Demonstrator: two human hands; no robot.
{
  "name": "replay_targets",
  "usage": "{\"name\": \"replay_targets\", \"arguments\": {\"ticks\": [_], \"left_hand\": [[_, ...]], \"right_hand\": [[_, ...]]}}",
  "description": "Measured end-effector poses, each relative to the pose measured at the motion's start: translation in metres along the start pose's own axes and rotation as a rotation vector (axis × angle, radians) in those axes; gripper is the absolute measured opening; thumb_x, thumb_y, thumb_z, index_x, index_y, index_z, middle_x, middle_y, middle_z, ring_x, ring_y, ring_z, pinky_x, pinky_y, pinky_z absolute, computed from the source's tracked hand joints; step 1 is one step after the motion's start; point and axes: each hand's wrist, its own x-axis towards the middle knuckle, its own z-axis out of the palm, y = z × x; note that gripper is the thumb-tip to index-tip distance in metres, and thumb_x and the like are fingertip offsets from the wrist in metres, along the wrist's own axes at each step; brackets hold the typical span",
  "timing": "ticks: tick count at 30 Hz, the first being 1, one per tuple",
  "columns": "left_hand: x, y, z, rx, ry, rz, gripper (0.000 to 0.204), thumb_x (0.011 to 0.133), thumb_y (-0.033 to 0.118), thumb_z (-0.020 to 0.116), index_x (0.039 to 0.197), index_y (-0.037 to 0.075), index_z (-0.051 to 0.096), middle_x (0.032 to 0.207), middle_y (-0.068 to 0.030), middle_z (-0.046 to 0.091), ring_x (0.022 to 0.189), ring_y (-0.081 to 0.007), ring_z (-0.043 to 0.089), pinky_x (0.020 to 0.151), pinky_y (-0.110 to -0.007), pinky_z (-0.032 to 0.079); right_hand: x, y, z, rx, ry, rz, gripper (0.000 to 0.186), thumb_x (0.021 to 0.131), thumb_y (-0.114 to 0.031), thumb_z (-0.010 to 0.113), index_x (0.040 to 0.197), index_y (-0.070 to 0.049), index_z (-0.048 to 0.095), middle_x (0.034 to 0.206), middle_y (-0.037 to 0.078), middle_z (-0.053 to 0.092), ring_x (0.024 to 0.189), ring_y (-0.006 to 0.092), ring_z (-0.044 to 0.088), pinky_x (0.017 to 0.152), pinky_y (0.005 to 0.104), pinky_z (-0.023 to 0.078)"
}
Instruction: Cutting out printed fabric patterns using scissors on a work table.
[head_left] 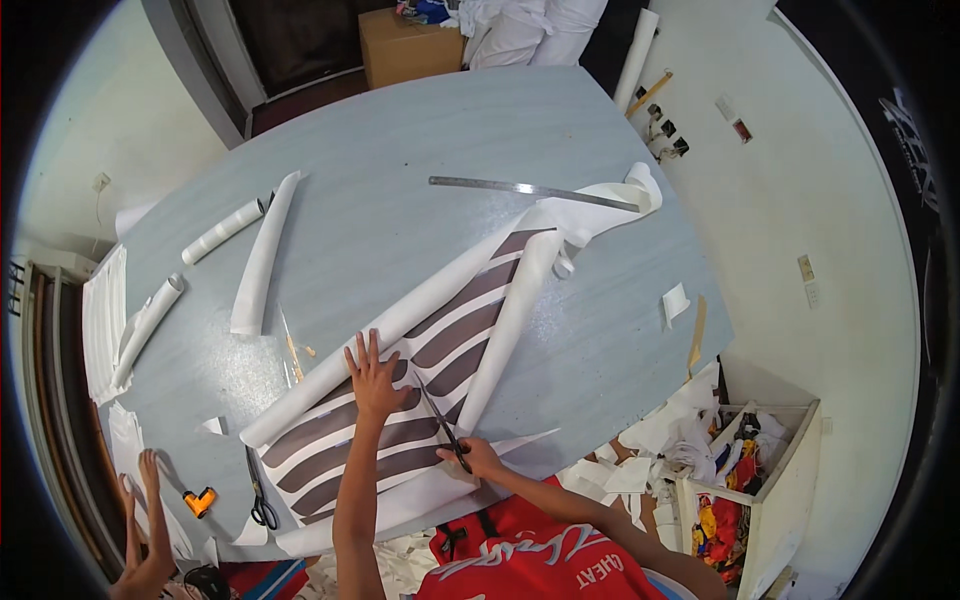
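A large sheet of white paper with dark grey-brown curved stripes (455, 345) lies slantwise on the table, its long edges curled into rolls. My left hand (375, 385) rests on the sheet with its fingers spread, beside the upper rolled edge. My right hand (472, 457) is closed round the handles of a pair of scissors (437, 410). The blades point up and left across the striped sheet, between my two hands. Whether they are parted is too small to tell.
Black-handled scissors (262, 505) and an orange tool (199, 502) lie near a co-worker's hands (145, 510) at left. A metal ruler (530, 189) lies on paper at the far end. Paper rolls (222, 232) lie at left. A scrap-filled bin (765, 510) stands at right.
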Motion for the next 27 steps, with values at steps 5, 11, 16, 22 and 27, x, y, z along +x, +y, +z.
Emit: {"name": "replay_targets", "arguments": {"ticks": [5, 11, 16, 22, 27], "left_hand": [[0.004, 0.002, -0.005, 0.006, -0.057, -0.026, 0.072, 0.049, 0.040, 0.086, 0.116, 0.020, 0.069, 0.158, -0.0149, 0.018, 0.147, -0.0385, 0.006, 0.116, -0.060, 0.002], [0.004, 0.007, -0.007, 0.025, -0.079, -0.046, 0.071, 0.051, 0.037, 0.086, 0.118, 0.019, 0.068, 0.158, -0.0145, 0.017, 0.147, -0.0373, 0.009, 0.117, -0.059, 0.004], [0.005, 0.005, -0.005, 0.066, -0.060, -0.049, 0.077, 0.049, 0.038, 0.086, 0.121, 0.021, 0.066, 0.158, -0.0141, 0.019, 0.147, -0.0381, 0.008, 0.117, -0.059, 0.004], [0.025, -0.049, -0.026, 0.113, -0.126, -0.019, 0.080, 0.049, 0.043, 0.086, 0.123, 0.021, 0.065, 0.158, -0.0151, 0.018, 0.147, -0.0392, 0.008, 0.116, -0.062, 0.002], [0.056, -0.036, -0.021, 0.272, 0.338, -0.201, 0.047, 0.083, 0.020, 0.062, 0.130, 0.017, 0.058, 0.144, -0.0252, 0.038, 0.138, -0.0418, 0.029, 0.114, -0.056, 0.022]], "right_hand": [[0.003, 0.002, 0.006, -0.012, 0.031, -0.003, 0.069, 0.073, -0.067, 0.070, 0.062, 0.000, 0.060, 0.054, 0.013, 0.053, 0.052, 0.0249, 0.053, 0.054, 0.0394, 0.039], [0.020, -0.004, 0.010, 0.108, 0.023, 0.020, 0.066, 0.073, -0.061, 0.074, 0.057, -0.002, 0.052, 0.050, 0.004, 0.046, 0.050, 0.0153, 0.044, 0.051, 0.0338, 0.035], [0.039, -0.022, 0.003, -0.004, 0.028, -0.016, 0.068, 0.073, -0.067, 0.071, 0.062, 0.000, 0.060, 0.055, 0.013, 0.055, 0.054, 0.0270, 0.056, 0.056, 0.0401, 0.041], [0.045, -0.023, 0.000, -0.073, 0.041, -0.084, 0.067, 0.072, -0.066, 0.071, 0.065, 0.000, 0.061, 0.060, 0.016, 0.057, 0.058, 0.0306, 0.058, 0.058, 0.0410, 0.043], [0.040, -0.025, -0.015, -0.064, 0.050, -0.037, 0.067, 0.072, -0.066, 0.071, 0.065, 0.000, 0.061, 0.062, 0.016, 0.058, 0.060, 0.0317, 0.059, 0.060, 0.0417, 0.044]]}}
